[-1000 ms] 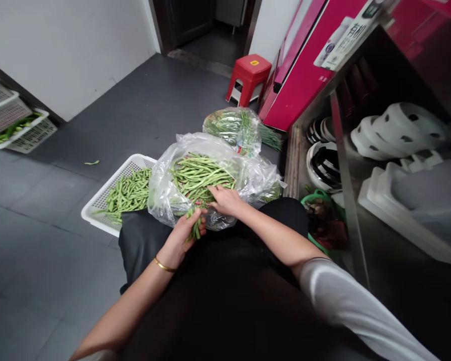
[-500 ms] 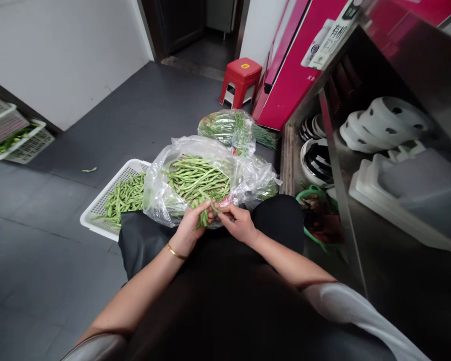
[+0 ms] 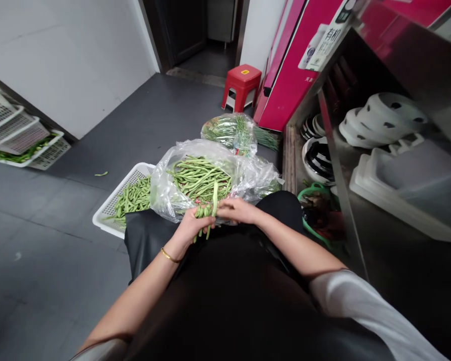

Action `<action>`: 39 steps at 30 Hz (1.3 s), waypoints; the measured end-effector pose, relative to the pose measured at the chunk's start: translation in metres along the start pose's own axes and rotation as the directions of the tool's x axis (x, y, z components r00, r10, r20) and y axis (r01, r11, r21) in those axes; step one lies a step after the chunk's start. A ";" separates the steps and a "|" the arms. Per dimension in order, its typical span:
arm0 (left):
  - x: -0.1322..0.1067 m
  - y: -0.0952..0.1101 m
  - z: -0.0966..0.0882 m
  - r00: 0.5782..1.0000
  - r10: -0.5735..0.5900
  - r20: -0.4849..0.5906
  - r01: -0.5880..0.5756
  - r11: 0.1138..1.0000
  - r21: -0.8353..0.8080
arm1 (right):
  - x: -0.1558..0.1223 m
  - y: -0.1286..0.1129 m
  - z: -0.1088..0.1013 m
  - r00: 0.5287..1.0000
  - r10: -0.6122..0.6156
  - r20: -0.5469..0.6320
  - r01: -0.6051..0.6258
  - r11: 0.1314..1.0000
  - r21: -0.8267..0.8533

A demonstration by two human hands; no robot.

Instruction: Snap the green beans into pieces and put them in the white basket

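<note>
Green beans [image 3: 204,211] are bunched in my left hand [image 3: 191,223], its fingers closed round them just above my lap. One longer bean [image 3: 215,193] stands up out of the bunch on its right side. My right hand [image 3: 240,210] is beside it, fingers stretched toward the bunch and slightly apart; its fingertips are close to the upright bean, and I cannot tell whether they touch. Right beyond both hands, a clear plastic bag [image 3: 163,185] lies open with many long green beans [image 3: 199,176] inside. To the left, a white perforated basket [image 3: 108,205] contains more beans [image 3: 135,196].
Farther off are a bag of leafy greens [image 3: 225,129] and a red stool [image 3: 243,82]. Steel shelving on the right bears white containers [image 3: 383,123] and a green basket [image 3: 311,190]. Stacked white baskets [image 3: 26,135] stand at left. A stray bean [image 3: 101,174] lies on the floor.
My right hand has come off the bunch, its pinch loosened. A long bean now sticks up from my left hand, which has turned slightly. The view has shifted a little.
</note>
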State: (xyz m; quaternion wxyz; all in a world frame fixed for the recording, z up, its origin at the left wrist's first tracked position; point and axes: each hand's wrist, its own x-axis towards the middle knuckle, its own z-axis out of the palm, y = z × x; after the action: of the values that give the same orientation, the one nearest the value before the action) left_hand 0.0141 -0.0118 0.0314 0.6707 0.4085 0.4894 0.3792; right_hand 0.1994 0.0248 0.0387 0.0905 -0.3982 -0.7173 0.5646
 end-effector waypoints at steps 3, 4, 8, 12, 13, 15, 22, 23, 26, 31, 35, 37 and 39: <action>-0.002 -0.001 -0.003 0.999 -0.013 0.034 0.013 1.000 -0.010 | 0.010 -0.006 0.000 0.979 -0.062 -0.192 0.080 0.993 0.087; -0.002 -0.002 -0.003 0.999 -0.019 0.032 0.020 0.999 -0.034 | 0.014 -0.007 0.004 0.970 -0.082 -0.230 0.103 0.992 0.079; -0.004 -0.004 0.002 0.988 -0.118 0.098 0.138 0.964 -0.229 | 0.027 0.004 0.021 0.851 -0.176 -0.495 0.103 0.980 -0.171; -0.002 0.000 0.004 0.991 -0.122 0.052 0.132 0.923 -0.361 | 0.029 0.018 0.022 0.869 -0.091 -0.487 -0.061 0.956 -0.288; 0.001 0.001 0.003 0.996 -0.091 -0.025 0.075 0.928 -0.365 | 0.027 0.019 0.024 0.920 -0.014 -0.393 -0.079 0.972 -0.220; 0.006 0.002 0.000 0.987 -0.034 -0.159 -0.019 0.948 -0.319 | 0.023 0.017 0.029 0.987 0.083 -0.137 -0.092 0.994 -0.054; 0.010 -0.005 -0.002 0.977 0.123 -0.176 -0.098 0.985 0.145 | 0.012 0.001 0.016 0.981 0.013 0.192 0.017 0.987 -0.158; 0.009 -0.004 -0.003 0.977 0.156 -0.147 -0.119 0.965 0.234 | 0.010 -0.001 0.008 0.994 -0.011 0.107 0.033 0.978 -0.205; 0.006 -0.003 -0.006 0.985 0.171 -0.007 -0.153 0.899 0.411 | 0.006 -0.004 -0.009 0.984 -0.170 -0.058 0.143 0.939 -0.312; -0.002 0.002 -0.014 0.940 -0.030 0.339 -0.114 0.911 0.397 | 0.002 -0.005 -0.009 0.909 -0.187 0.373 0.250 0.960 -0.127; 0.000 0.008 -0.024 0.819 -0.166 0.550 0.038 0.971 0.236 | 0.004 -0.003 -0.004 0.867 -0.162 0.471 0.161 0.986 0.041; 0.003 0.007 -0.029 0.776 -0.206 0.596 0.109 0.975 0.195 | 0.007 -0.003 -0.001 0.850 -0.143 0.508 0.127 0.990 0.066; 0.006 0.002 -0.033 0.753 -0.217 0.622 0.169 0.976 0.136 | 0.011 -0.004 0.003 0.853 -0.137 0.503 0.118 0.991 0.071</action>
State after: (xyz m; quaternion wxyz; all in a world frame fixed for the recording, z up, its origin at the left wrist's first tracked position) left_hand -0.0170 0.0000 0.0254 0.8165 0.4831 0.2880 0.1306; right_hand 0.1886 0.0298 0.0372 -0.0564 -0.1858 -0.7299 0.6554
